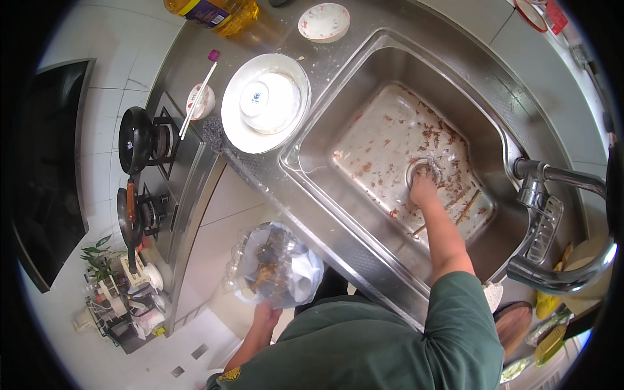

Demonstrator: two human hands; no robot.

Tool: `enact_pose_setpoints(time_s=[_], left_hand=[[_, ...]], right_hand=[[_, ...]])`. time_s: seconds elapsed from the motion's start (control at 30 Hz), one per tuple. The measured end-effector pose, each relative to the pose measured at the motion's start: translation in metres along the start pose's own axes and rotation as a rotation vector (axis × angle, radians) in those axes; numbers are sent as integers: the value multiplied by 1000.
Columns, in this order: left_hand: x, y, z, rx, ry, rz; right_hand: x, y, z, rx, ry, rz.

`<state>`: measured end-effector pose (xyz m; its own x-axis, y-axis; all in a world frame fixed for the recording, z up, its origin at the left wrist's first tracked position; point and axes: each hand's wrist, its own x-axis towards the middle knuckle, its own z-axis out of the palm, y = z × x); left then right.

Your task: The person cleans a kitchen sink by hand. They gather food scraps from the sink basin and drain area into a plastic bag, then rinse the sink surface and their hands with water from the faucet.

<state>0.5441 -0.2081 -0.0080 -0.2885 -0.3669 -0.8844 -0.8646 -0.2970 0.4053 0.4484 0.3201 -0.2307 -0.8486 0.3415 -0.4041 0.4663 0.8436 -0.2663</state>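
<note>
My left hand grips the rim of a clear plastic bag, which hangs open beside the counter front. Brown food scraps and pale crumpled paper or plastic lie inside it. My right hand reaches down into the stainless steel sink, with its fingers at the round drain. Whether those fingers hold anything is hard to see. Reddish-brown food bits are scattered over the wet sink floor. A pair of brown chopsticks lies there too, partly behind my right forearm.
Left of the sink stand stacked white dishes, a small bowl with white chopsticks and a dark scouring pad. Another bowl and an oil bottle are farther back. A chrome faucet arches at right; a wok sits on the stove.
</note>
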Motion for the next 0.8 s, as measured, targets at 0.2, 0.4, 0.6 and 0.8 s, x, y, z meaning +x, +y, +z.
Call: enact_pose_setpoints(time_s=[0.2,0.4,0.6,0.8], left_hand=[[-1,2,11,-5,-56,-5],[-7,3,19,-23,-34,10],[-1,2,2,65,-26,9],[-3,4,8,43,9,66]], right_hand=[[0,5,-17,-57,-221,-52],[37,15,-22,-41,-543,-96],[48,18,-37,173,-636,-8],[35,31,-29,1062,-705,311]])
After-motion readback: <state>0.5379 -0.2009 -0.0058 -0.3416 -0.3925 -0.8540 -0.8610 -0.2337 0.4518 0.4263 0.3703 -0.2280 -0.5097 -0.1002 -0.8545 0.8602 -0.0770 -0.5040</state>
